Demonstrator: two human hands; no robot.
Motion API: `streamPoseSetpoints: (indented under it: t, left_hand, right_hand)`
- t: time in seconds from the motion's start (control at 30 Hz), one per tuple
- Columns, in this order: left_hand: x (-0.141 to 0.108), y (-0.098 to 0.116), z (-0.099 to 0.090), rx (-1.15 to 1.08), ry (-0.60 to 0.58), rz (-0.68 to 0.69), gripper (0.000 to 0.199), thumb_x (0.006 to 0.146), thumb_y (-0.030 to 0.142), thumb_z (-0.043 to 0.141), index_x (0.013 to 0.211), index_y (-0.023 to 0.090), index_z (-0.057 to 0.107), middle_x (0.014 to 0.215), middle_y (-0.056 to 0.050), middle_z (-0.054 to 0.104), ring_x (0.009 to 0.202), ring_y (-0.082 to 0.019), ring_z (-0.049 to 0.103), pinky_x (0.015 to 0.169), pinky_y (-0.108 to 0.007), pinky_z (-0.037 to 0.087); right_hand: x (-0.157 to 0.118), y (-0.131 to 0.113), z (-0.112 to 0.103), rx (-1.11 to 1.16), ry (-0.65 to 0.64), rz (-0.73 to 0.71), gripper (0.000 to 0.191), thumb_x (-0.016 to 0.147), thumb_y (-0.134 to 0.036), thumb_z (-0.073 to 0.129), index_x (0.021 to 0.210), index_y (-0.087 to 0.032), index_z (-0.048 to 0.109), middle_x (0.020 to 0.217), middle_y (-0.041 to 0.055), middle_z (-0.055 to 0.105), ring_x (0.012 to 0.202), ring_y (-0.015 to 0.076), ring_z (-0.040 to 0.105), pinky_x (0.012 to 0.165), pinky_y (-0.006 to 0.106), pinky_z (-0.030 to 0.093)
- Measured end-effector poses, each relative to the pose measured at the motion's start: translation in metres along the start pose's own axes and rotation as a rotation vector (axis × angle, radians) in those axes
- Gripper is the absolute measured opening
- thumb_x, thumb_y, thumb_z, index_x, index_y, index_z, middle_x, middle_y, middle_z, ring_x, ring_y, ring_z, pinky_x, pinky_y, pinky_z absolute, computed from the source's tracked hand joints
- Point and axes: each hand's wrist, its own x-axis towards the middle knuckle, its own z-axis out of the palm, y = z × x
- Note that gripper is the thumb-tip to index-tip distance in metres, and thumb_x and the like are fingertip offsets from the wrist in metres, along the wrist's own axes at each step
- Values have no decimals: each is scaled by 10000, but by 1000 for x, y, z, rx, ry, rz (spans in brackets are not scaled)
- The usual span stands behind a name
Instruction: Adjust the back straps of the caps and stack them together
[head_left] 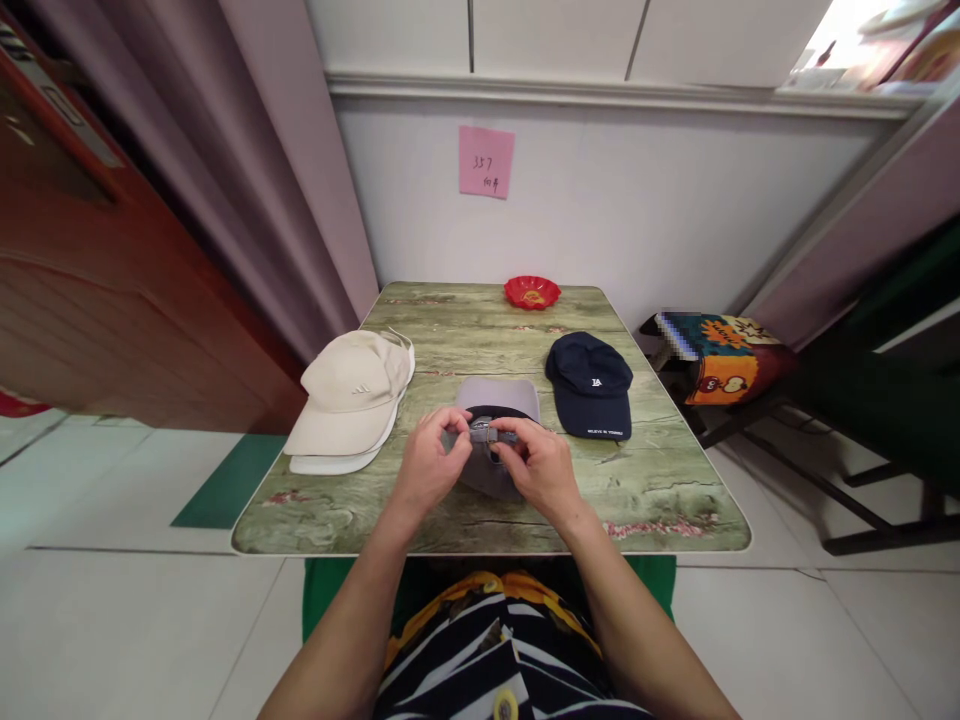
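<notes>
A grey cap (498, 402) lies at the middle of the green wood-grain table (660, 490), near the person's edge, with its brim pointing away toward the wall and its back opening turned toward the person. Across that opening runs the cap's rear strap with a small metal buckle (484, 432), and both hands meet on it. The left hand (425, 466) comes in from the left of the grey cap, its thumb and forefinger pressed together on the strap just left of the buckle, the other fingers curled loosely underneath. The right hand (538, 468) comes in from the right, its fingertips likewise pinching the strap on the buckle's right side, so the 2 hands are nearly touching over the cap's back. Left of the grey cap, well apart from it, a beige cap (352, 385) sits stacked on a white cap (330, 464), of which only the brim edge shows. Right of the grey cap, just beside it, lies a navy cap (590, 382) with a small white logo on its front and a line of white lettering on its brim. Beyond the grey cap, at the far edge of the table against the wall, stands a red dish (532, 291). Above that dish, a pink note (486, 161) is stuck to the wall. Right of the table stands a chair with a colourful cushion (720, 355).
</notes>
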Motion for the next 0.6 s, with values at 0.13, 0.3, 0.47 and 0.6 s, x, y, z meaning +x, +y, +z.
streamPoseSetpoints:
  t: [0.13, 0.3, 0.47, 0.6]
  left_hand:
    - [-3, 2, 3, -181, -104, -98, 111, 824, 240, 566, 923, 190, 567, 987, -41, 692, 571, -92, 510, 558, -237, 427]
    - [-4, 2, 8, -391, -220, -226, 196, 843, 349, 589, 956, 197, 538, 736, 37, 595, 450, -61, 462, 424, -187, 353]
    - [-1, 0, 7, -432, -206, -248, 202, 797, 352, 646, 907, 189, 598, 684, 44, 574, 489, -73, 478, 462, -193, 385]
    - [1, 1, 4, -393, -184, -206, 189, 797, 359, 640, 845, 178, 668, 674, 22, 604, 546, -99, 501, 510, -215, 405]
  right_hand:
    - [1, -1, 0, 13, -19, -37, 255, 887, -209, 590, 1125, -243, 675, 1041, 36, 729, 764, 158, 653, 701, 259, 488]
    - [1, -2, -2, -4, -36, -81, 264, 913, -207, 554, 1148, -249, 668, 1054, 47, 715, 840, 167, 653, 733, 265, 488]
    - [1, 0, -5, -58, -53, -91, 254, 912, -214, 564, 1142, -240, 666, 1015, 51, 712, 849, 175, 655, 724, 273, 484]
    - [4, -1, -10, -75, -65, -79, 268, 903, -178, 567, 1150, -233, 658, 974, 43, 710, 862, 177, 655, 760, 275, 483]
